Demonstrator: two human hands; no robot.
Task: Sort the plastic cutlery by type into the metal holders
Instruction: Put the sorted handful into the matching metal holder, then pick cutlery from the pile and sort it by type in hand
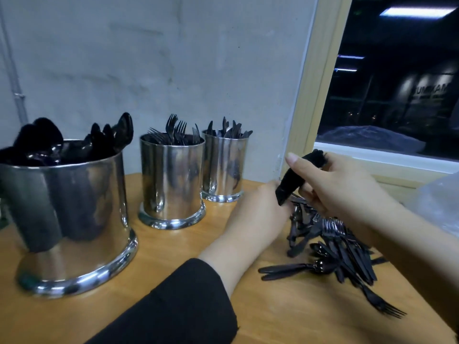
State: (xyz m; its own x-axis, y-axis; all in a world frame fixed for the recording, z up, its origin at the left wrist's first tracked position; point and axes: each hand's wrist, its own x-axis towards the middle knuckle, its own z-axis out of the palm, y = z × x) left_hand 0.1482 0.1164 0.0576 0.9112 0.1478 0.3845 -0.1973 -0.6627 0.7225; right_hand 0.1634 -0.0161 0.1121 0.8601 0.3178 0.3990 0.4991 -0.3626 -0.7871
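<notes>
We are well into the sort, by the look of it. Three holders stand along the table's (pixel 161 256) back edge: the big one (pixel 72 219) at the left is crammed with spoons, the middle one (pixel 172 182) holds forks, and the far one (pixel 224 167), nearest the back right corner, holds what look like knives. Plenty is left, though: a loose pile (pixel 332 247) of mixed black cutlery lies toward the table's right edge, one fork (pixel 382 304) straying toward the front.

Our right hand (pixel 340 187) grips a bundle (pixel 295 178) of black pieces, raised above the pile's back end — it is too blurred to tell the type. Our left hand (pixel 258 214) rests at the pile's left side, its fingertips hidden behind the bundle, so we cannot tell whether it holds anything. The two hands sit close together, just right of the knife holder.
</notes>
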